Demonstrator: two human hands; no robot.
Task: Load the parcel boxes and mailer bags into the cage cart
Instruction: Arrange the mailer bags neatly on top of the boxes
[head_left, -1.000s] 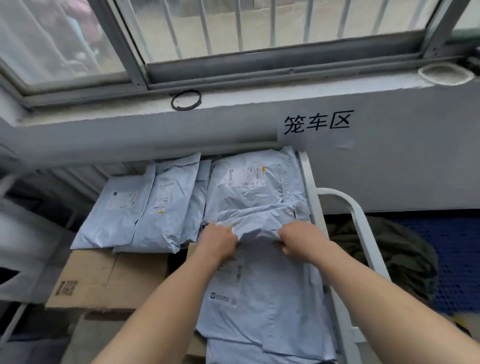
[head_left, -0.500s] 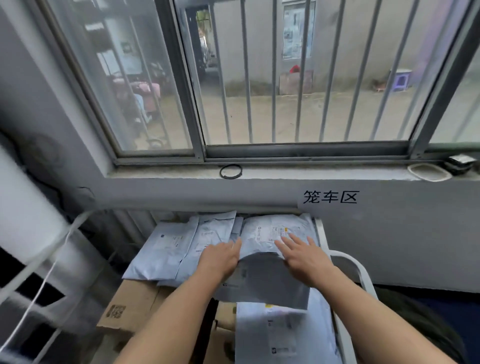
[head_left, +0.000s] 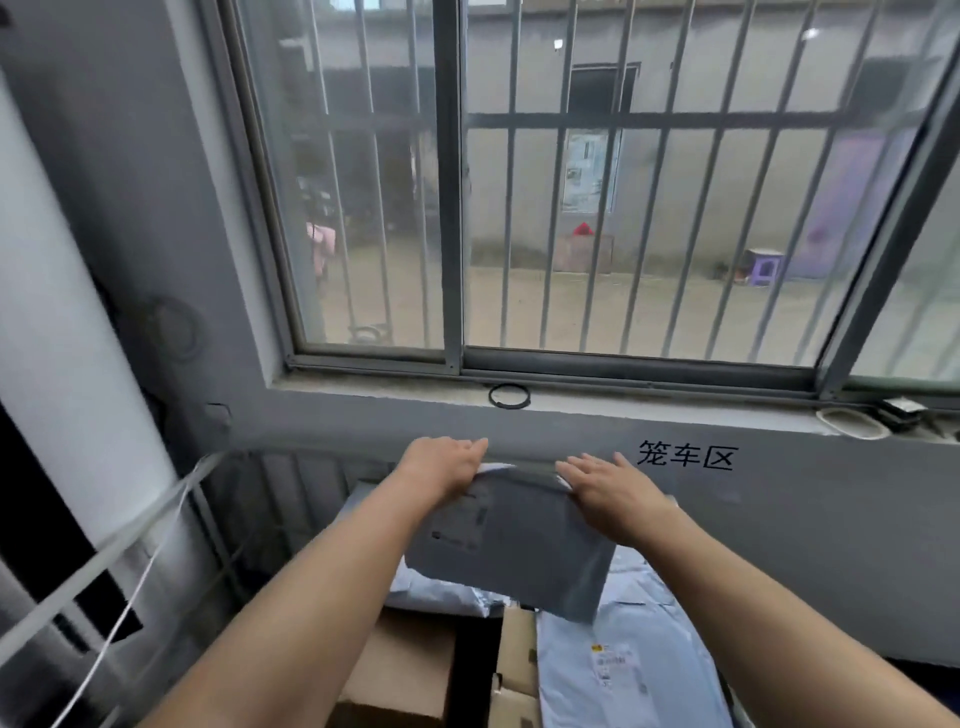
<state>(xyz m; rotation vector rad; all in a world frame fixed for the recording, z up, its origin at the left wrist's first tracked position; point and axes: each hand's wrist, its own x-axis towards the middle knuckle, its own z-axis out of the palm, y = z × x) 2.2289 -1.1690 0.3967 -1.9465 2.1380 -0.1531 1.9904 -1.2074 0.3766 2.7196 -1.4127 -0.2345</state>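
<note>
A grey mailer bag (head_left: 514, 545) with a shipping label hangs upright in front of the wall below the window. My left hand (head_left: 441, 467) pinches its top left edge. My right hand (head_left: 608, 488) holds the top right edge with fingers laid over it; its thumb is hidden behind the bag. Below lie more light blue mailer bags (head_left: 623, 670), stacked on brown parcel boxes (head_left: 405, 670) inside the cage cart, whose bars (head_left: 270, 499) show at the left.
The grey wall carries a paper sign with black characters (head_left: 684, 456). A black ring (head_left: 509, 396) and a white dish (head_left: 852, 422) sit on the window sill. White straps (head_left: 119, 551) run along the left side beside a white column.
Both hands have lifted the top mailer bag off the stack and raised it upright toward the wall. The view has tilted upward to the window.
</note>
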